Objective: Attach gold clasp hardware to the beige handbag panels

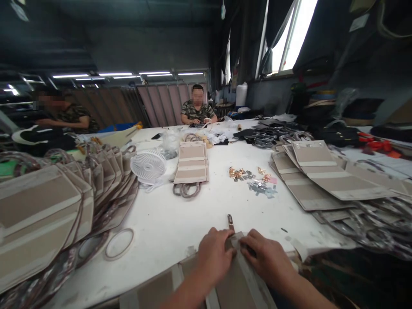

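A beige bag panel (pixel 240 287) with pale strips lies at the table's near edge, under both hands. My left hand (pixel 214 253) is closed on the panel's upper edge, thumb and fingers pinching it. On the other side of the same edge, my right hand (pixel 268 257) has its fingers curled around the material. Between the hands a narrow brown strap with a metal end (pixel 230 221) sticks out beyond the edge. Small gold metal fittings (pixel 237 173) and thin grey metal plates (pixel 262 189) are scattered farther up the table.
Stacked beige bag panels with handles stand at left (pixel 38 214) and right (pixel 322 176); a smaller pile (pixel 192 165) lies mid-table. Near the left stack are a white fan (pixel 148 167) and a tape roll (pixel 119 244). A person (pixel 198 109) sits across the table; another is far left.
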The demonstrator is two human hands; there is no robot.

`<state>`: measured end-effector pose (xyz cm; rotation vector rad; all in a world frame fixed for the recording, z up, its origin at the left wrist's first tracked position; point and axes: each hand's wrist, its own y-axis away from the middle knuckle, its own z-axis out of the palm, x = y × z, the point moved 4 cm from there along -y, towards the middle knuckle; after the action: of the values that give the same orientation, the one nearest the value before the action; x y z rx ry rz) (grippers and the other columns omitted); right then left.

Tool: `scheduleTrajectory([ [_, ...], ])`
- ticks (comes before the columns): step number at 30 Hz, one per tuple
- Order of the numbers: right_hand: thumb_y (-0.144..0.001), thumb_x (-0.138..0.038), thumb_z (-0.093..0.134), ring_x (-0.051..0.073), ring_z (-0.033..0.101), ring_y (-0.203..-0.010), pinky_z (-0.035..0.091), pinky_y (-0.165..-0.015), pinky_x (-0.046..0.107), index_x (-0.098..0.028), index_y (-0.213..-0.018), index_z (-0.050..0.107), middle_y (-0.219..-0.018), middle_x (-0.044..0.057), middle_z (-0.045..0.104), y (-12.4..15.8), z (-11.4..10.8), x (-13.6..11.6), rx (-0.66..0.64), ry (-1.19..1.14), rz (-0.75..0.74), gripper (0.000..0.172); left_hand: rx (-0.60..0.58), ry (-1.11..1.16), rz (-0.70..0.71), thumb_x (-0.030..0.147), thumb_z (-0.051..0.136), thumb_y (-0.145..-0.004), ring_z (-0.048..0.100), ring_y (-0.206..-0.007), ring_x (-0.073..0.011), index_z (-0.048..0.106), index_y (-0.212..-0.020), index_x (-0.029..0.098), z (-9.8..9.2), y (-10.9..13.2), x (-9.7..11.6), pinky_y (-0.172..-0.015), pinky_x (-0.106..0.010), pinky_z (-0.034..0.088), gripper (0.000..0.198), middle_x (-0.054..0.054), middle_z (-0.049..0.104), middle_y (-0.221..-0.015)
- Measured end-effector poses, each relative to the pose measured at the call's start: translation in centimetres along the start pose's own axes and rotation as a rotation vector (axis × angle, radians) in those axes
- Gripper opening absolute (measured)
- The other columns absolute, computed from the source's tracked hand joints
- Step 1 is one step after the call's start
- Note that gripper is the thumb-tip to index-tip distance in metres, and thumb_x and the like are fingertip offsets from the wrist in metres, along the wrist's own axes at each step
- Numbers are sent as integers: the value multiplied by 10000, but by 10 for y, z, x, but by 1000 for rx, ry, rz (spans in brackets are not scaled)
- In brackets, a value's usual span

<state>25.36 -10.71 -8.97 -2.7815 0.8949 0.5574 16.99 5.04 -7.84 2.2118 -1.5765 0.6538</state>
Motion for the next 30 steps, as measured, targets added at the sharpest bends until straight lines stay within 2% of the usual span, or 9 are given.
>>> scheduleTrajectory([
  [2,-976,-230,591,199,725,-908,448,-726,275,-327,-1098,731,-1040,-6,679,-3,0,1,1,-28,27,210,153,-86,87,156,660,-818,627,-1173,-286,668,-1309,321,6,14,2,-988,-457,518,518,-32,711,-1275],
  [4,-968,-241,604,192,724,-899,437,-724,270,-333,-1047,752,-1022,-16,693,-7,-2,3,8,-61,58,191,235,-164,189,162,659,-847,603,-1223,-288,630,-1361,307,16,27,-3,-1025,-482,511,535,-32,665,-1389],
  [6,-959,-249,613,186,724,-893,433,-734,265,-322,-988,769,-996,-22,714,-11,-5,4,9,-103,88,175,254,-254,327,234,682,-867,591,-1275,-301,585,-1424,282,29,37,-13,-1069,-504,503,567,-38,633,-1460],
  [9,-939,-252,629,186,727,-901,434,-750,261,-320,-938,793,-983,-24,748,-17,-11,4,1,-147,110,178,218,-378,502,350,706,-861,521,-1403,-336,371,-1600,207,46,44,-32,-1151,-552,461,824,-83,506,-1593],
  [12,-934,-262,633,196,732,-897,436,-747,272,-333,-940,809,-972,-22,764,-22,-16,3,6,-144,111,190,120,-386,490,396,690,-865,457,-1477,-338,205,-1666,208,47,42,-42,-1191,-572,437,955,-89,380,-1660],
  [16,-948,-271,630,221,736,-915,448,-755,287,-329,-966,814,-963,-4,771,-25,-16,2,39,-115,114,193,-50,-313,363,451,641,-900,384,-1530,-330,268,-1657,259,33,36,-34,-1264,-604,349,866,-43,298,-1684],
  [19,-967,-270,615,220,738,-912,453,-749,282,-314,-974,806,-983,5,766,-21,-12,1,64,-104,117,196,-119,-301,306,444,613,-910,330,-1552,-355,300,-1648,241,28,37,-24,-1276,-659,290,827,-47,262,-1686],
  [23,-981,-268,595,202,732,-886,456,-736,267,-310,-955,782,-992,-6,741,-11,-7,-1,67,-84,85,194,-133,-304,283,434,609,-916,293,-1562,-377,297,-1647,223,33,42,-21,-1274,-686,258,823,-62,221,-1691],
  [30,-980,-249,597,198,730,-956,505,-819,271,-324,-1130,770,-1110,6,736,1,0,3,66,-125,91,241,-113,-295,341,415,603,-944,311,-1562,-348,251,-1660,229,32,46,-21,-1268,-656,293,820,-74,215,-1702],
])
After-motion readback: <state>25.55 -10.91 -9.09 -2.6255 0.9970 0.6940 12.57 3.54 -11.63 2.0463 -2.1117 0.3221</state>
